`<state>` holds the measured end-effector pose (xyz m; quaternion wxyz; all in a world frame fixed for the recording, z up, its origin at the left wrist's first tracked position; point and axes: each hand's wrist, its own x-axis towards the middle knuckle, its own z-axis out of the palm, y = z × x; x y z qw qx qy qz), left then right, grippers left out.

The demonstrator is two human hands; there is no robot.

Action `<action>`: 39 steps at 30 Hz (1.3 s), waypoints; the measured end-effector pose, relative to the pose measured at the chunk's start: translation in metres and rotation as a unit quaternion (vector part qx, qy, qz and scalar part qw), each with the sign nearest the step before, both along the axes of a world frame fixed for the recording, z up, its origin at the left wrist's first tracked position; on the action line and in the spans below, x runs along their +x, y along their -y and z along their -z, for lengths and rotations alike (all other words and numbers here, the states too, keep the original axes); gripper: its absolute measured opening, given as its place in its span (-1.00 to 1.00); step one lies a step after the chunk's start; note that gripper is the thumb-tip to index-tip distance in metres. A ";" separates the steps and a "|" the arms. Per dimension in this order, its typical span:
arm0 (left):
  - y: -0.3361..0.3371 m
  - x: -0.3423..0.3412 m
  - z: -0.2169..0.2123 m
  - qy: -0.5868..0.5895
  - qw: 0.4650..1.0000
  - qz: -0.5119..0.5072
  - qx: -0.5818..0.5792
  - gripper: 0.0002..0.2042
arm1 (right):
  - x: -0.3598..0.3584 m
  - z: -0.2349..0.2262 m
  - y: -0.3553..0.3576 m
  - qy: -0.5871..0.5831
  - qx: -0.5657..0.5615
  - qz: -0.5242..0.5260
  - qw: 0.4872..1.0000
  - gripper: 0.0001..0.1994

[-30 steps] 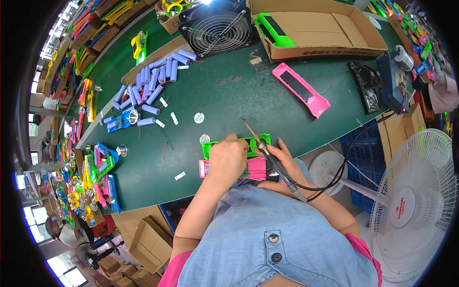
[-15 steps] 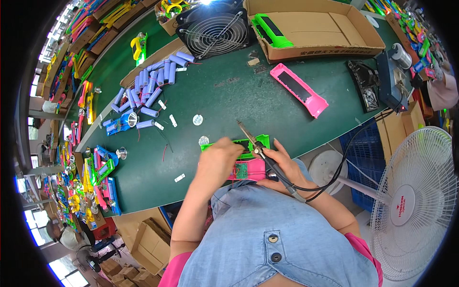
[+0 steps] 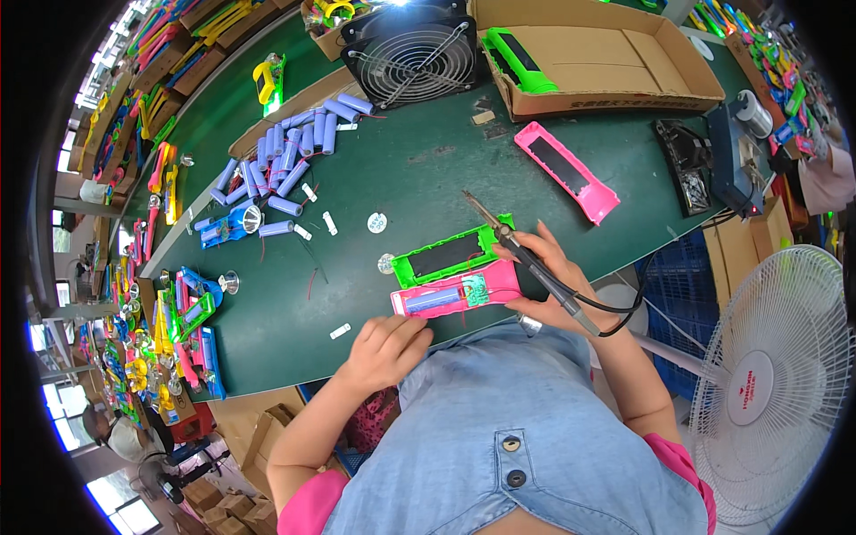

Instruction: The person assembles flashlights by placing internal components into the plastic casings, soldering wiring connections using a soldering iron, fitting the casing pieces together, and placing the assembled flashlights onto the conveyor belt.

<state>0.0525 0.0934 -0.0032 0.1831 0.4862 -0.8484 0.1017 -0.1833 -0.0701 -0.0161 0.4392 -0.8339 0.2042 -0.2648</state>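
A pink flashlight housing [image 3: 412, 308] lies near the table's front edge, with a purple cylindrical battery [image 3: 434, 300] and a green circuit board [image 3: 475, 289] inside it. Just behind it rests a green housing [image 3: 412, 264] with a dark panel. My right hand [image 3: 557, 272] grips a soldering iron [image 3: 535, 267], its tip pointing up and left above the table; the lower fingers are by the pink housing's right end and a shiny reflector [image 3: 530, 325]. At the front edge, off the pink housing's left end, my left hand [image 3: 385, 350] is closed with fingers curled; anything inside is hidden.
Loose purple batteries [image 3: 287, 159] are heaped at the back left. A fan unit [image 3: 415, 62] and an open cardboard box [image 3: 615, 62] stand behind. Another pink housing [image 3: 571, 174] and a soldering station [image 3: 738, 160] are on the right, with a white fan [image 3: 753, 383] beside me.
My left hand has drawn back down and left from the housings, uncovering the battery. The right hand has shifted right with the soldering iron, whose tip has risen. The view has shifted slightly.
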 end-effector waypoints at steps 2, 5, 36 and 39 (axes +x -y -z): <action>0.016 -0.013 0.000 -0.023 1.000 -0.012 0.006 -0.74 | 0.001 0.000 -0.001 -0.023 -0.014 0.002 1.000 -0.27; 0.029 -0.023 0.009 -0.016 1.000 0.011 -0.005 -0.74 | 0.002 0.001 -0.003 -0.042 -0.024 0.004 0.999 -0.25; 0.035 -0.072 0.014 -0.409 0.877 -0.246 0.048 -0.86 | -0.025 0.029 -0.075 0.229 0.240 0.279 0.901 -0.76; 0.034 -0.072 0.015 -0.414 0.874 -0.250 0.054 -0.86 | -0.022 0.028 -0.075 0.248 0.254 0.276 0.893 -0.77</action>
